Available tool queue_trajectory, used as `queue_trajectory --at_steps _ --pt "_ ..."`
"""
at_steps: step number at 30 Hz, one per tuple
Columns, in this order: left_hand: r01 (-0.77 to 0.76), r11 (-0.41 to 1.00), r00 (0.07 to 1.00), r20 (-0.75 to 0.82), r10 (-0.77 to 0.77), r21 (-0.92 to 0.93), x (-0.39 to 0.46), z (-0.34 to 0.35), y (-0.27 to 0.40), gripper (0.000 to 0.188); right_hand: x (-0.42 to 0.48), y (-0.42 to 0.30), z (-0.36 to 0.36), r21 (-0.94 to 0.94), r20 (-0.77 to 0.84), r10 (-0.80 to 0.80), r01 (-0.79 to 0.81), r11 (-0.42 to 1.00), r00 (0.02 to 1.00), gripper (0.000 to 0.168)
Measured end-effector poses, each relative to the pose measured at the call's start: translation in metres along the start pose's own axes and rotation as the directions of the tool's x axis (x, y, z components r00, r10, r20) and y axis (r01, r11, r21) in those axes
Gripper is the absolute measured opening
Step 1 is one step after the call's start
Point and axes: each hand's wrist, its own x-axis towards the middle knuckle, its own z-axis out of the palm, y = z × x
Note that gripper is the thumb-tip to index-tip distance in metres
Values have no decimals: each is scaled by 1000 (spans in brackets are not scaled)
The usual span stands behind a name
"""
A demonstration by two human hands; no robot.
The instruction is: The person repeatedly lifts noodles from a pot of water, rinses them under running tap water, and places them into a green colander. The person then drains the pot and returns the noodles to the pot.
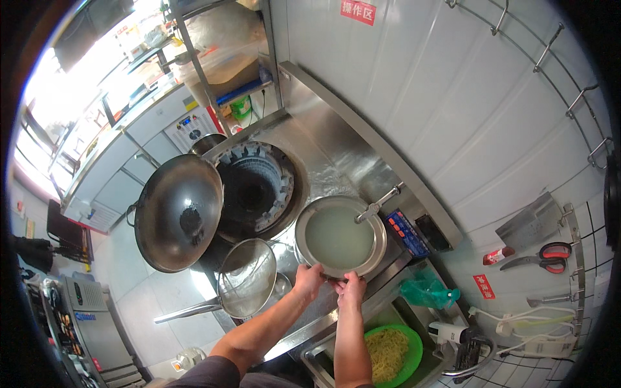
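Observation:
A round steel pot (301, 228) of cloudy, pale greenish liquid (339, 237) stands on the stainless stove top (315, 169). A metal swing spout (373, 209) reaches over it from the back. My left hand (309, 281) grips the pot's near rim. Close beside it, my right hand (350, 289) has its thumb at the same rim and its other fingers curled below. A narrow dark strip shows between the hands; what it is, I cannot tell. Left of the pot, a long-handled round strainer (247, 279) rests over a metal ladle bowl (281, 286).
A wok (179, 213) leans beside the burner ring (257, 186) at left. Blue box (406, 233) and green plastic bag (427, 289) lie at right. Noodles fill a green basin (415, 349) in the sink (318, 356). A cleaver (531, 220) and scissors (538, 259) hang on the wall.

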Motion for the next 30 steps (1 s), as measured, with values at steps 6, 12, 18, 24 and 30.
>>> queue_trajectory --at_steps 6,12,18,24,30 --pt "-10 1000 1000 -5 10 12 -19 13 15 20 7 6 -5 81 42 -9 6 997 999 38" --pt "-34 999 999 -32 34 15 -14 13 10 24 14 9 -9 101 28 1 -4 995 1000 40" --pt "-27 997 999 -18 28 65 -2 6 4 24 6 5 2 61 -81 -48 53 997 996 28" --pt "-86 995 995 -55 89 53 4 13 5 13 3 -6 9 82 -38 -21 24 996 999 28" --pt "-129 991 991 -37 131 40 -8 25 14 10 6 -4 5 95 -42 -2 6 995 999 34"
